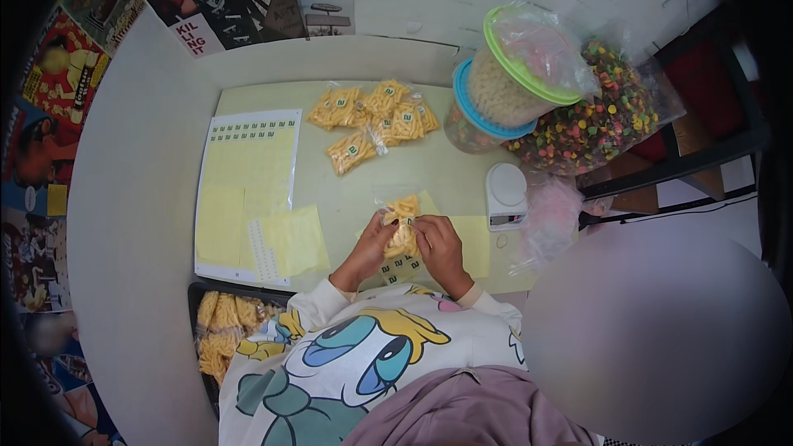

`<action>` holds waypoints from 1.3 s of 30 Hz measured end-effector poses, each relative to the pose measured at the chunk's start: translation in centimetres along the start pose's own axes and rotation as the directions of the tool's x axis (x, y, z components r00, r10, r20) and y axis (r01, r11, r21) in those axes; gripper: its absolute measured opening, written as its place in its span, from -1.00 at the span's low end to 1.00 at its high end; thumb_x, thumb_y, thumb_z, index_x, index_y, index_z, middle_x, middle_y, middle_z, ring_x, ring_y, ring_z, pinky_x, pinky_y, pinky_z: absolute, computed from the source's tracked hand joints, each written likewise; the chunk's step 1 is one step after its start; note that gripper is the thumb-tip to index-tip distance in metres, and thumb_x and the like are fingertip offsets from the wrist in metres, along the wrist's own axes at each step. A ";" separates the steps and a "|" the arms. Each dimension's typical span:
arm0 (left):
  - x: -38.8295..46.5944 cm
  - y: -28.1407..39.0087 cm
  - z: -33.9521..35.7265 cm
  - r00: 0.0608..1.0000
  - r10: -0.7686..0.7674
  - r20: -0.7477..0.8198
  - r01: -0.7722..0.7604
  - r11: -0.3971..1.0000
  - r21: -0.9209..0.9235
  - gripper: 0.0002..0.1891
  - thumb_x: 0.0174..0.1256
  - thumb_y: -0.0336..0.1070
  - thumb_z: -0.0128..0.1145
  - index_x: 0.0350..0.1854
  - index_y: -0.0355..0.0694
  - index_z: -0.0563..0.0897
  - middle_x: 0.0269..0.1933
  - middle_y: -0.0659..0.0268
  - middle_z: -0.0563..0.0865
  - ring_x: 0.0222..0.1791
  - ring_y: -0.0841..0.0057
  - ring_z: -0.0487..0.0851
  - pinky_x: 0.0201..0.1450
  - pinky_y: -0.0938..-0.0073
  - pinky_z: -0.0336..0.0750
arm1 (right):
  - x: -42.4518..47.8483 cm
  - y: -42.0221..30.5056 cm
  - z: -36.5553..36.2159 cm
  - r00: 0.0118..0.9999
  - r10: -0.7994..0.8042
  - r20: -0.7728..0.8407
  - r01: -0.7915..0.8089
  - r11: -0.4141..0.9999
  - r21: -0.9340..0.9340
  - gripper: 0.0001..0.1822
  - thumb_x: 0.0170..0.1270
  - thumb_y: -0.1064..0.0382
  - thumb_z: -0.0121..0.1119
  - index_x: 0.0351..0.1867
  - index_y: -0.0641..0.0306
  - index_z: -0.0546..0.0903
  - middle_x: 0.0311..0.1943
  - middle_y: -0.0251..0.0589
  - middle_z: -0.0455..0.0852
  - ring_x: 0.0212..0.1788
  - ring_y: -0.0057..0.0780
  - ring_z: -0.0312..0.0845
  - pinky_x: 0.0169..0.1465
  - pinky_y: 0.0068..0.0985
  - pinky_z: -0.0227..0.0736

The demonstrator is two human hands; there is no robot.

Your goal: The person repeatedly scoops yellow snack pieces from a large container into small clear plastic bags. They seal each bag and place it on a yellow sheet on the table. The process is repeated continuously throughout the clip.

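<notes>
My left hand [373,243] grips the left side of a clear plastic bag of yellow snack sticks [404,241], its thumb on the front. Fingers of my right hand [441,248] are pinched at a small printed sticker [409,222] on the bag's right side; whether it is stuck down fully, I cannot tell. Beneath the bag, near my body, lies a sheet of printed stickers [393,271]. Farther back on the table rest several filled bags [401,118] bearing the same kind of sticker, one of them [350,152] lying nearer.
Sticker sheets and yellow backing paper [248,198] cover the table's left part. A white digital scale [508,189], empty plastic bags [548,217], stacked lidded tubs [505,87] and a big bag of colourful sweets [595,118] stand right. A black crate [197,322] holds more snack bags.
</notes>
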State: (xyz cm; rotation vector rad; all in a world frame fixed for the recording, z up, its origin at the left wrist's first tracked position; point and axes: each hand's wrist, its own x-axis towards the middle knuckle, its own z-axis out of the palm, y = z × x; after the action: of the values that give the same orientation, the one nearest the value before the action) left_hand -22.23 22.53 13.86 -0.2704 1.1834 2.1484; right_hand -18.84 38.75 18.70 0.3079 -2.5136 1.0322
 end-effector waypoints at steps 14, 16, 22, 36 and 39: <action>0.8 -1.8 -1.3 0.998 0.065 0.003 -0.064 0.982 0.179 -0.53 0.50 -0.34 -0.06 0.39 -0.23 0.24 0.16 0.21 0.52 0.10 0.54 0.54 0.09 0.55 0.46 | -0.3 0.3 -0.2 0.982 -0.178 0.068 0.187 0.972 -0.146 -0.73 0.04 0.43 0.20 -0.17 0.31 0.66 -0.11 -0.24 0.71 -0.05 -0.30 0.62 -0.03 -0.40 0.49; 0.2 -0.9 -0.5 0.997 0.073 0.016 -0.074 0.985 0.157 -0.55 0.49 -0.35 -0.08 0.38 -0.23 0.26 0.16 0.21 0.53 0.10 0.53 0.55 0.10 0.54 0.47 | -0.3 0.2 -0.4 0.981 -0.177 0.076 0.187 0.970 -0.157 -0.73 0.04 0.43 0.20 -0.16 0.31 0.67 -0.11 -0.24 0.71 -0.04 -0.31 0.62 -0.03 -0.40 0.49; 0.1 -0.6 -0.7 0.999 0.004 0.050 -0.008 0.996 0.084 -0.55 0.47 -0.39 -0.11 0.38 -0.22 0.27 0.20 0.19 0.51 0.17 0.50 0.52 0.19 0.49 0.45 | -0.4 0.4 -0.6 0.984 -0.173 0.039 0.177 0.977 -0.122 -0.71 0.03 0.41 0.21 -0.14 0.31 0.67 -0.10 -0.26 0.72 -0.02 -0.32 0.61 -0.03 -0.41 0.48; -0.4 -0.5 0.2 0.999 0.050 0.010 -0.051 0.985 0.163 -0.55 0.50 -0.33 -0.09 0.39 -0.24 0.30 0.22 0.21 0.51 0.22 0.50 0.46 0.25 0.50 0.35 | -1.3 0.2 -0.5 0.975 -0.143 0.173 0.174 0.968 -0.179 -0.63 0.06 0.41 0.15 -0.03 0.34 0.66 0.00 -0.23 0.70 0.11 -0.25 0.54 0.12 -0.34 0.42; -0.3 -0.7 0.1 0.999 0.013 -0.036 -0.011 0.997 0.076 -0.58 0.51 -0.34 -0.14 0.38 -0.25 0.30 0.20 0.19 0.53 0.19 0.47 0.51 0.22 0.46 0.44 | -1.1 -0.7 -0.6 0.960 -0.163 0.227 0.219 0.944 -0.249 -0.61 0.06 0.48 0.13 -0.01 0.30 0.67 0.03 -0.22 0.69 0.16 -0.20 0.51 0.12 -0.33 0.41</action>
State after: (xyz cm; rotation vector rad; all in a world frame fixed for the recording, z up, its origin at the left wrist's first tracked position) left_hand -21.55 22.72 13.60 -0.2706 1.2875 2.1116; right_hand -17.44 38.77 19.01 0.5888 -2.6990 0.5959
